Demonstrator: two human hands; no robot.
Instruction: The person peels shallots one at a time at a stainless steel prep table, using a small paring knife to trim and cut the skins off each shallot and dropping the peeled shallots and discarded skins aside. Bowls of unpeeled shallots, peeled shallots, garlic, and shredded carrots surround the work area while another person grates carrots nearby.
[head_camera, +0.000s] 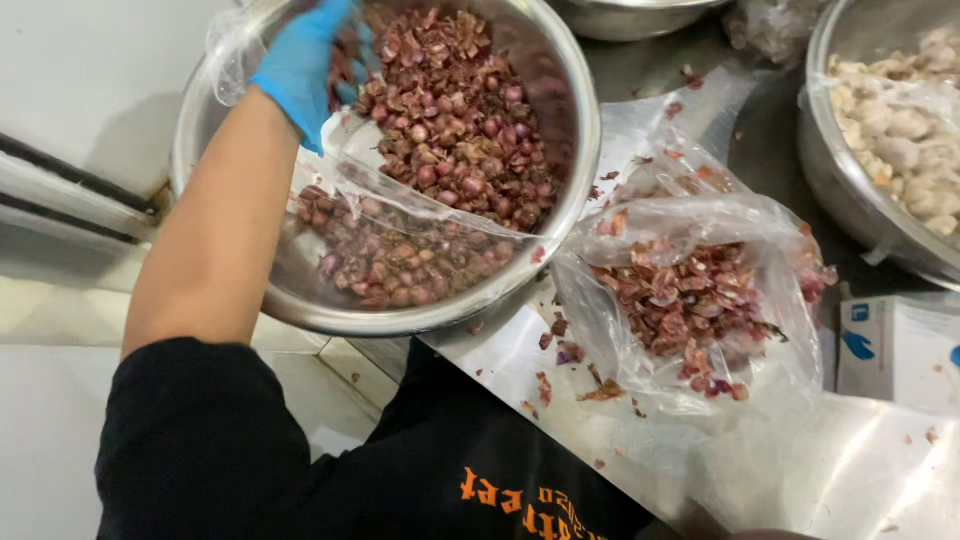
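Black sleeve nearest; gloved left hand (blue) among shallots.

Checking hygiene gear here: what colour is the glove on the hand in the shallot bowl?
Blue. The glove shows best in the head view.

the left hand wears a bright blue glove. the shallots are reddish purple in a silver steel bowl. the clear bag holds pink-brown peels. the sleeve is black, the shirt lettering orange, the tabletop shiny grey.
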